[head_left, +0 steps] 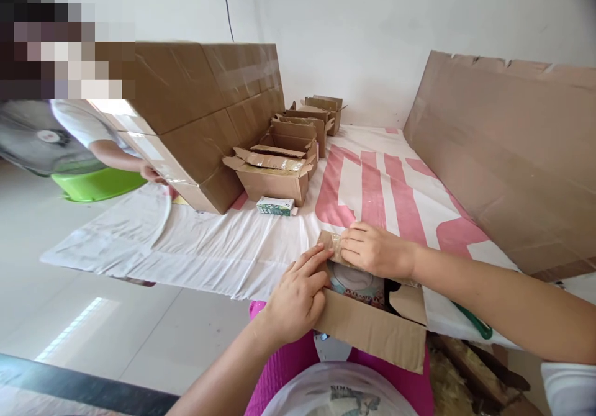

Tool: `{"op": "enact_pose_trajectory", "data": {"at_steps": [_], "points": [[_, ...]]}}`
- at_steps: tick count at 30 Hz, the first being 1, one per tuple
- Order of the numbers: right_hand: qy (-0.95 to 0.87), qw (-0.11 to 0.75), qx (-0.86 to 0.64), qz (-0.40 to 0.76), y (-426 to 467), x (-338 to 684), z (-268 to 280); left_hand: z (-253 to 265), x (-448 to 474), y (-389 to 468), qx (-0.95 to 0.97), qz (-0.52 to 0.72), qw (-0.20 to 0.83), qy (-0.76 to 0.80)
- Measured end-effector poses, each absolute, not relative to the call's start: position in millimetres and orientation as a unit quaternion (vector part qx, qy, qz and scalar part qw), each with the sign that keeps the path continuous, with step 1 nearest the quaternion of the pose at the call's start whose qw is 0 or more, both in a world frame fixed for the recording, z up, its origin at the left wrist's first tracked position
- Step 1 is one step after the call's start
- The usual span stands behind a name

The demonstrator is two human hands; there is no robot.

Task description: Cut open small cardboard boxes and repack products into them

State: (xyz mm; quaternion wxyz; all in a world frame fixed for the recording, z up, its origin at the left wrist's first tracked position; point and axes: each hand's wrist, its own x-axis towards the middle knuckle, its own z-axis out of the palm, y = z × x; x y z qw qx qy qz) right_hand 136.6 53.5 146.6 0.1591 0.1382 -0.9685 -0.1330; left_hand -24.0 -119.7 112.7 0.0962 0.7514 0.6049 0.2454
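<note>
An opened cardboard box is right in front of me at the table's near edge, its near flap hanging out toward my lap. Inside lies something with a colourful printed surface and a pale rounded part; I cannot make out its kind. My left hand grips the box's left side, fingertips on the corner of the far flap. With bent fingers, my right hand holds that far flap, which carries clear tape. A small green-and-white carton lies on the cloth beyond my left hand.
Several opened cardboard boxes stand in a row, beside a tall stack of taped boxes on the left. A large cardboard sheet leans at right. Another person's hand is behind the stack. A green handle lies at the near edge.
</note>
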Motion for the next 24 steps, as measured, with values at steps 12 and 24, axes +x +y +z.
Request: {"op": "enact_pose_trajectory", "data": {"at_steps": [12,24], "points": [[-0.990,0.062,0.124,-0.001,56.8,135.3,159.0,114.1,-22.8,-123.0,0.755,0.205,0.086,0.618],[-0.977,0.185,0.095,0.054,56.4,162.7,146.1,106.1,-26.4,-115.1,0.767,0.239,0.088,0.589]]}}
